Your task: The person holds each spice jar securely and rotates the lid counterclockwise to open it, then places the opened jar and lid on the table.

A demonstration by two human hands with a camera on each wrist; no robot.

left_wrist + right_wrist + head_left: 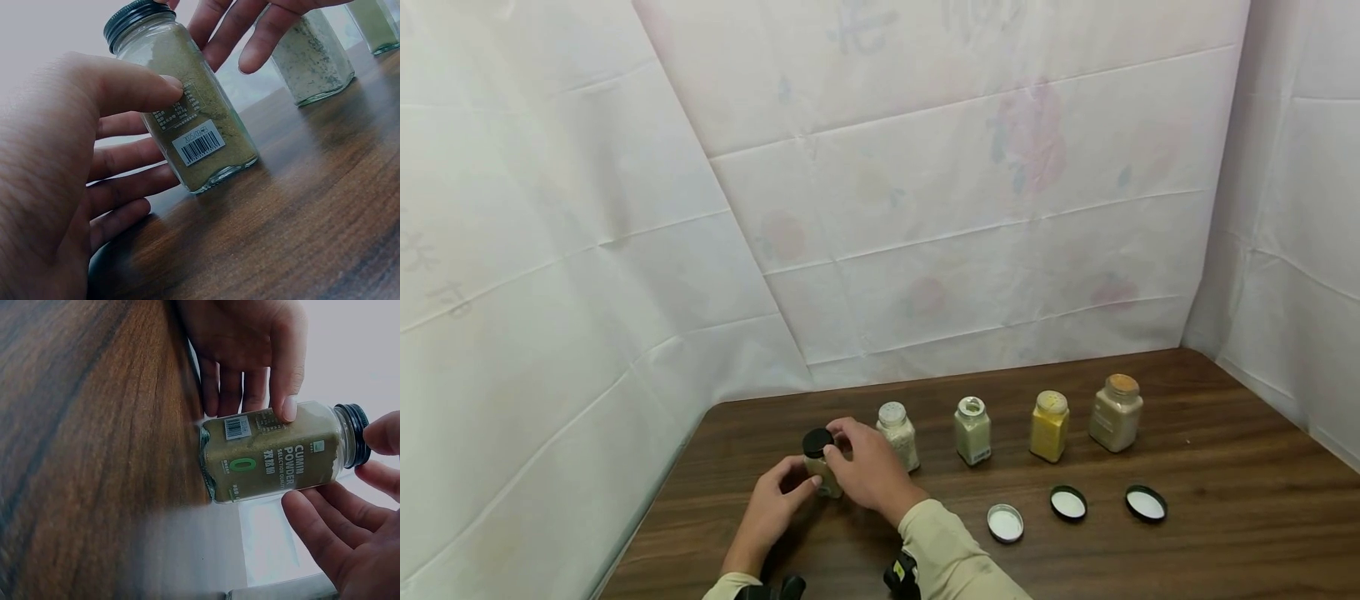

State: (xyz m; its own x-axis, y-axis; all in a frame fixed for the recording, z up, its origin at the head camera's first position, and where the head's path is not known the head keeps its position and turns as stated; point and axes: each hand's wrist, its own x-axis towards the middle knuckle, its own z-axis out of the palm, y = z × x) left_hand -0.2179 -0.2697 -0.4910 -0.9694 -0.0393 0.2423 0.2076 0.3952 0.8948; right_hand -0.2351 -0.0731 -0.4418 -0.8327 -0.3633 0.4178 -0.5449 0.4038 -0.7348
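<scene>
A square glass jar of cumin powder (pixel 269 453) stands upright on the left part of the table, its label facing the right wrist camera. My left hand (pixel 773 504) holds its body, thumb across the front and fingers round the far side. At the top, the thumb and index finger of my right hand (pixel 878 473) pinch the black screw lid (pixel 817 442), which sits on the jar's neck. The other right fingers extend beside the glass. Just right of this hand stands a lidless jar of pale speckled seasoning (pixel 898 437), partly hidden by it.
Farther right are open jars of pale green powder (pixel 973 437), yellow powder (pixel 1049 429) and tan powder (pixel 1116 417). In front of them three lids lie inside-up: a left lid (pixel 1005 523), a middle lid (pixel 1068 503) and a right lid (pixel 1146 503). White sheeting (pixel 962 208) hangs behind the wooden table (pixel 1225 467).
</scene>
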